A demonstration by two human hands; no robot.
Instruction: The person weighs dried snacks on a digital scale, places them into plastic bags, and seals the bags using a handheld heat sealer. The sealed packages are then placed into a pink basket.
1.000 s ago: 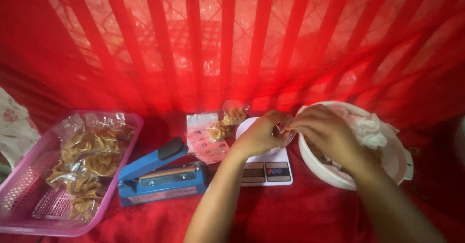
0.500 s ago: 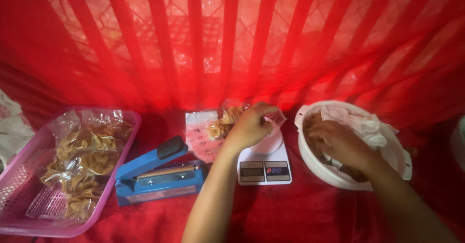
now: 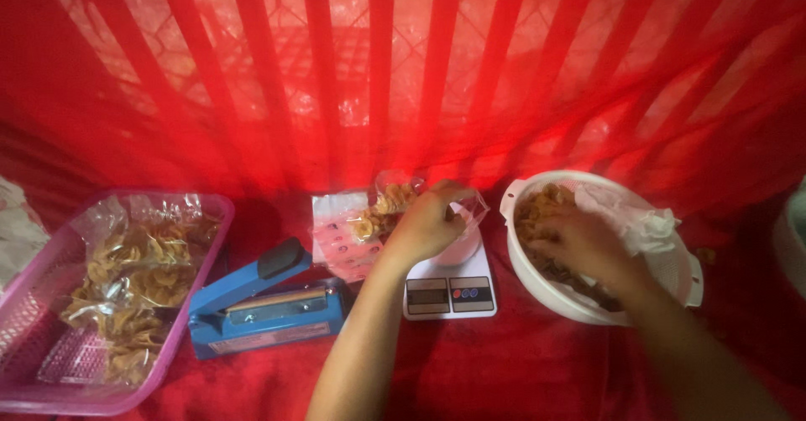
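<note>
left hand [image 3: 426, 224]: pinching mouth of clear plastic chip bag [image 3: 395, 207], centre frame, on white digital kitchen scale [image 3: 449, 282]
right hand [image 3: 583, 245]: buried in white round plastic colander [image 3: 663, 270], right; grip hidden, cannot tell
risk: thin bag sagging, chips spilling onto red cloth [image 3: 520, 362]

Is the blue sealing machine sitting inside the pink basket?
No, the blue sealer sits on the red cloth beside the pink basket, which holds bagged chips.

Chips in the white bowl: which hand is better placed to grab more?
Right, likely. The right hand is already inside the bowl among the chips. The left hand is busy holding the clear bag over the scale.
</note>
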